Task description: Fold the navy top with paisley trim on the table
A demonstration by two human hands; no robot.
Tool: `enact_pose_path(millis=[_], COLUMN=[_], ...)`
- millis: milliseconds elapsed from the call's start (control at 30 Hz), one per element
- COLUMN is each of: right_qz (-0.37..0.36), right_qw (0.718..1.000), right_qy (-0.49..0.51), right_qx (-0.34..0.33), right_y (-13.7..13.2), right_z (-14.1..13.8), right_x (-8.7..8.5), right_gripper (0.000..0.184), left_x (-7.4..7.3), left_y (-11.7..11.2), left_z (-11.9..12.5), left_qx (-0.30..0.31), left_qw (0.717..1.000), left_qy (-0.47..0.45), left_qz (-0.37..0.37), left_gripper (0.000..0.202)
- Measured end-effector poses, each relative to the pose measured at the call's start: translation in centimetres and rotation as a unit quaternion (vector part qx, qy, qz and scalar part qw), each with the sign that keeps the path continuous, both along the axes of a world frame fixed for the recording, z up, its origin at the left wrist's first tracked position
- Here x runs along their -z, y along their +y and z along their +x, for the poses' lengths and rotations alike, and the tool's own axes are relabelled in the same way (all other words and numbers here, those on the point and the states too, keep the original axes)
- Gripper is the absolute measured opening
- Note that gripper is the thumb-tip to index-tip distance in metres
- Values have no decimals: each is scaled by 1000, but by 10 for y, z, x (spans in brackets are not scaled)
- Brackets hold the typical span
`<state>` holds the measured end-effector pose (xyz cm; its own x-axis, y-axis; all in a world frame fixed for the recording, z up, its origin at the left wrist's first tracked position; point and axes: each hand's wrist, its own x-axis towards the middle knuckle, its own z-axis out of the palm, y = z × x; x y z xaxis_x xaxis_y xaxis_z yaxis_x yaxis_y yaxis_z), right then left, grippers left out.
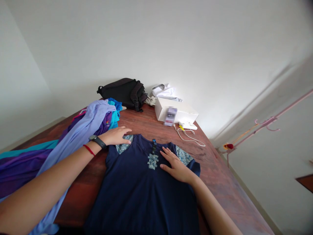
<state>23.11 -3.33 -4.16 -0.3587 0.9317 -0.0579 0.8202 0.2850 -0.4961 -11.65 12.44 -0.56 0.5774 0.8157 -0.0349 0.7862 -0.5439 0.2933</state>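
Note:
A navy blue short-sleeved shirt lies spread flat on the wooden table, neckline away from me. Its shoulders carry pale patterned patches, and a patch of the same cloth sits below the collar. My left hand is at the shirt's left shoulder, fingers stretched out over the patterned patch. A dark watch and a red string are on that wrist. My right hand rests on the upper chest of the shirt, fingers spread, right of the small patch. Neither hand holds anything.
Left of the shirt, a heap of lavender, purple and teal clothes covers the table. Toward the wall are a black backpack, a white box, a white bag and a white cable. A pink rack stands at right.

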Motion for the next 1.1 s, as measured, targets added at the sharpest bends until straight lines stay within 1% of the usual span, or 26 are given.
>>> enact_pose_path(millis=[100,233,400,500,567,633,800,900,1100], right_qz=[2,-4,-5,0,1,0,-2,-2,-7], right_qw=[1000,1000,1000,1000,1000,1000,1000,1000,1000], right_qy=[1,-14,-25,-17,-12,-9,-19,-22,-14], right_qx=[3,6,4,2,2,3,1,2,8], right_y=[-1,-2,-2,-1,0,0,0,-1,-2], right_z=[-1,-4,-5,-3,-1,-1,-2,-3,-3], right_x=[-1,-6,-7,-3,-1,0,-2,-3,-5], right_gripper=[72,71,71,70,71,72,72,71,71], left_x=[-8,-12,-20,-23,-23,-22,-24,-27,-35], left_y=[6,10,9,10,12,14,13,10,4], left_z=[-15,-31,-36,-39,-41,-44,-46,-44,-42], left_qx=[0,-3,17,18,12,11,21,18,33], left_qw=[998,992,976,964,958,954,946,944,939], left_qy=[1,-9,-57,-90,-115,-132,-139,-141,-133], left_qz=[-57,-129,-211,-248,-262,-271,-291,-299,-315], left_gripper=[67,55,52,56,62,63,54,52,63])
